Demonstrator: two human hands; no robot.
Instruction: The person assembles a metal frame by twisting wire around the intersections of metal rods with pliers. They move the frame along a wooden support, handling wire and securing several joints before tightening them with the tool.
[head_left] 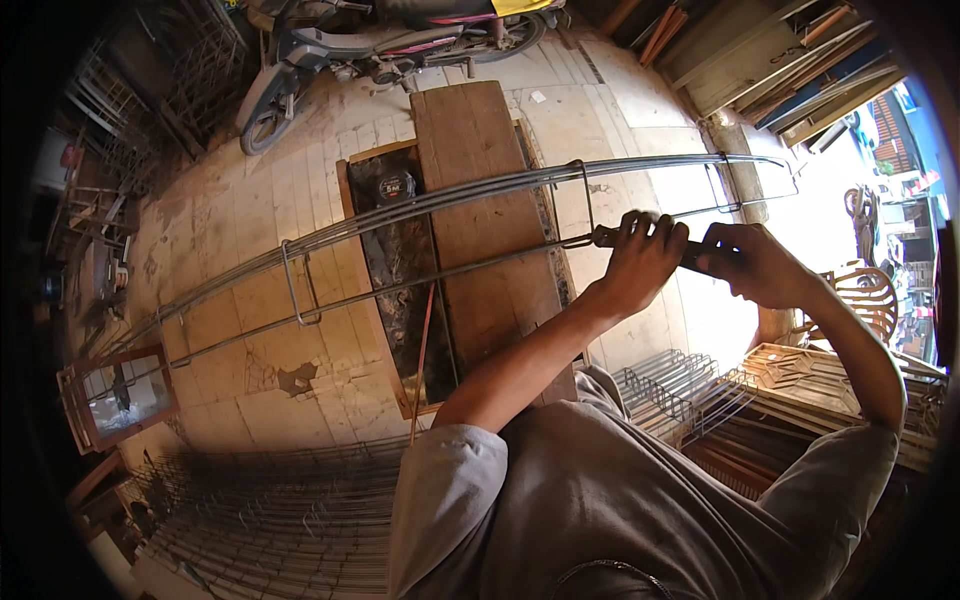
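A long cage of thin steel rods [400, 287] with rectangular wire stirrups [588, 196] stretches across the view, passing over a wide wooden plank [480, 180]. My left hand [645, 255] is wrapped round a dark, long-handled tool [692, 254]. Its narrow end points left, toward the joint where a stirrup meets the lower rod. To the right, my right hand [757, 266] is closed round the other end of the same tool. My fingers hide much of it, so its exact kind does not show.
A black tape measure [396, 186] lies on a dark framed panel [385, 260] beneath the plank. A motorbike [390, 45] stands at the far side. Several bent stirrups [680, 385] are stacked at near right, with rod cages [270, 510] at near left.
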